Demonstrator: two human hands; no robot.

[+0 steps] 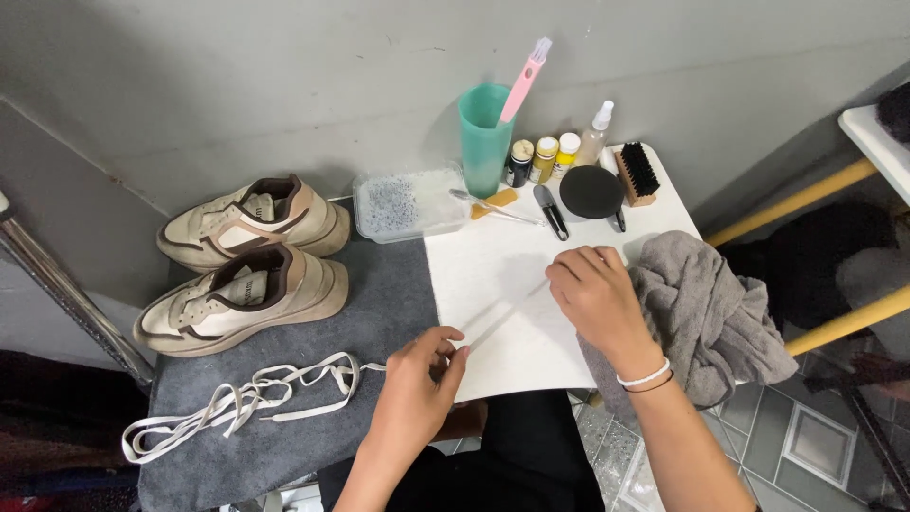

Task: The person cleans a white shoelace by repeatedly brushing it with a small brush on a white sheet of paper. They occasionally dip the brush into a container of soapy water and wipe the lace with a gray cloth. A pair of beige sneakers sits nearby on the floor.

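My left hand [417,384] pinches one end of a white shoelace [498,318], and my right hand [592,294] holds the other end; the lace is stretched flat between them over a white sheet [493,270] on the table. A second white shoelace [242,398] lies bunched on the dark grey mat [379,303] to the left. Two beige and brown sneakers [242,261] without laces stand side by side at the mat's far left.
At the back stand a teal cup [483,137] holding a pink brush, a clear tray of water [408,201], three small bottles [542,159], a spray bottle [594,135], a black round lid [590,192] and a bristle brush [637,173]. A grey cloth [706,313] lies at right.
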